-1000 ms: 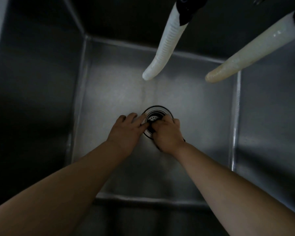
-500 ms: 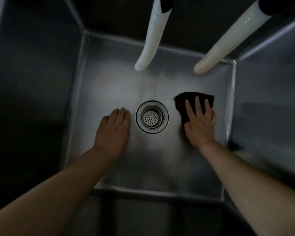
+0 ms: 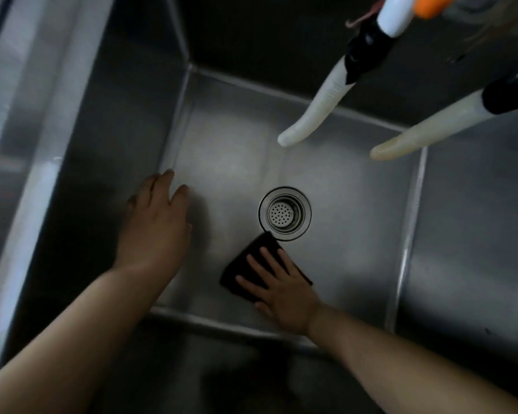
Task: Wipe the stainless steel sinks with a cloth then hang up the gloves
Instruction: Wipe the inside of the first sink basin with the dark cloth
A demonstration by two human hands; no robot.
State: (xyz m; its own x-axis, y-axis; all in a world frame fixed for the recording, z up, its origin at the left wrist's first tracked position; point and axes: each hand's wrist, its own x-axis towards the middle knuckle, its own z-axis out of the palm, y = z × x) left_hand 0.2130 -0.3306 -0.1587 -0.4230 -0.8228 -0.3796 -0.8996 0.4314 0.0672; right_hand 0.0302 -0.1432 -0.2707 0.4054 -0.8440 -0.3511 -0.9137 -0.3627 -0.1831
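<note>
I look down into a deep stainless steel sink (image 3: 228, 162) with a round drain strainer (image 3: 284, 213) in its floor. A dark cloth (image 3: 253, 258) lies on the sink floor just in front of the drain. My right hand (image 3: 281, 285) presses flat on the cloth with straight, spread fingers. My left hand (image 3: 156, 225) rests on the sink floor near the left wall, fingers relaxed, holding nothing. No gloves show in this view.
Two pale flexible tap hoses, a white one (image 3: 314, 115) and a yellowish one (image 3: 422, 132), hang over the back right of the basin. The sink's left rim (image 3: 27, 144) runs up the left side. An orange object (image 3: 431, 4) sits at the top edge.
My right hand has slid the cloth from the right of the drain to the near side of it. My left hand has shifted left, away from the drain.
</note>
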